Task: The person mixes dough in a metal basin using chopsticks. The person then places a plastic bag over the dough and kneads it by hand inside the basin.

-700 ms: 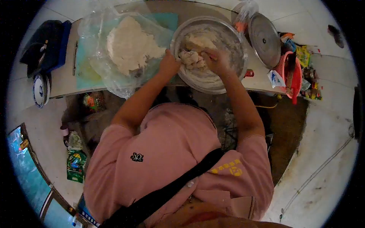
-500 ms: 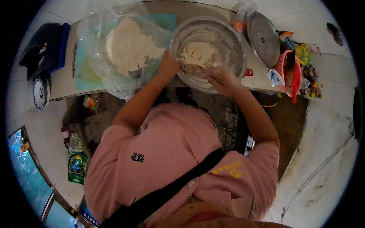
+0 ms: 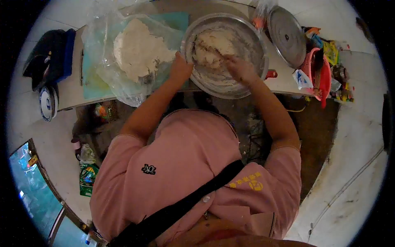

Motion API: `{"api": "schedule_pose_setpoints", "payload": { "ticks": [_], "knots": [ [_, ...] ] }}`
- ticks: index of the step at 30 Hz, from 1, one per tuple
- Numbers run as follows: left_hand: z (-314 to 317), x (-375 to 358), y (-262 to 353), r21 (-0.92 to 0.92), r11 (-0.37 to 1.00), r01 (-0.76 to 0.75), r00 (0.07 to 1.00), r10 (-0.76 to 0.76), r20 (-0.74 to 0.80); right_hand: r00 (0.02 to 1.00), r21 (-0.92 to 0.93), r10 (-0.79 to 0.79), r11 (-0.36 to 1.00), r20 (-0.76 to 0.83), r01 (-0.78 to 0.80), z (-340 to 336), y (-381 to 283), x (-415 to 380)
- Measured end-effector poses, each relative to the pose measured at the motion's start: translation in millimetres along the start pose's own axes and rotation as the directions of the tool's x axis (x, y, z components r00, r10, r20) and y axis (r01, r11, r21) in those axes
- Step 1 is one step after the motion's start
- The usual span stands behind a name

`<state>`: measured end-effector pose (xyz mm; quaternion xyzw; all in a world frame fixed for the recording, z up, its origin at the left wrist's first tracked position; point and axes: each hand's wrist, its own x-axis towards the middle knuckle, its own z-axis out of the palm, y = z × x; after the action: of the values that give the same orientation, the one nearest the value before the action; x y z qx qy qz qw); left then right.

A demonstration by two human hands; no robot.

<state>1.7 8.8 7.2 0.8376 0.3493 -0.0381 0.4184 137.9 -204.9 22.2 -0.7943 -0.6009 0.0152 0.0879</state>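
Observation:
A wide metal bowl (image 3: 257, 76) stands on the table with pale, floury dough (image 3: 214, 43) inside. My left hand (image 3: 181, 69) grips the bowl's left rim, its fingers closed. Over the inside of the bowl, at the dough's lower right, my right hand (image 3: 240, 70) is closed round thin sticks that look like chopsticks (image 3: 220, 57); their tips are in the dough. Left of the bowl, a heap of flour (image 3: 138, 49) lies on clear plastic (image 3: 96, 61) over a blue-green board (image 3: 179, 22).
A round metal lid (image 3: 286, 37) leans right of the bowl. Beyond it are a pink basket (image 3: 325, 76) and colourful packets (image 3: 329, 51). Dark cloth (image 3: 45, 57) and a blue-rimmed plate (image 3: 46, 103) are at the left. A red handle (image 3: 271, 74) lies by the bowl.
My right hand has moved up and slightly right within the bowl, and the sticks have moved up with it. The dough's shape has shifted. My left hand remains on the rim.

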Motion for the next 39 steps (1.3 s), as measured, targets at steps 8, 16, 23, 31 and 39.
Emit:
{"api": "schedule_pose_setpoints", "payload": {
  "ticks": [8,16,23,31,39],
  "knots": [
    [17.6,4.8,-13.3,-0.154,0.980,-0.123,0.986,0.103,-0.133,0.864,0.373,0.481,0.836,-0.146,-0.402,-44.1,30.9,6.3],
    [30.7,16.6,-30.7,-0.185,0.981,-0.049,0.990,0.022,-0.143,0.714,0.643,0.676,0.469,0.180,-0.606,-60.7,79.5,-14.1],
    [19.9,3.4,-10.8,-0.184,0.980,-0.077,0.982,0.043,-0.183,0.621,0.690,0.620,0.171,0.480,-0.704,-111.3,70.6,-50.8],
    [27.7,10.5,-21.1,0.069,0.981,-0.181,0.964,0.191,-0.187,0.655,0.770,0.554,0.040,0.513,-0.637,-97.8,21.8,-84.8],
    [15.6,2.0,-4.5,0.005,1.000,-0.009,0.998,0.009,-0.067,0.561,0.855,0.801,0.131,0.207,-0.502,-154.8,-61.4,-77.0]
  ]
}}
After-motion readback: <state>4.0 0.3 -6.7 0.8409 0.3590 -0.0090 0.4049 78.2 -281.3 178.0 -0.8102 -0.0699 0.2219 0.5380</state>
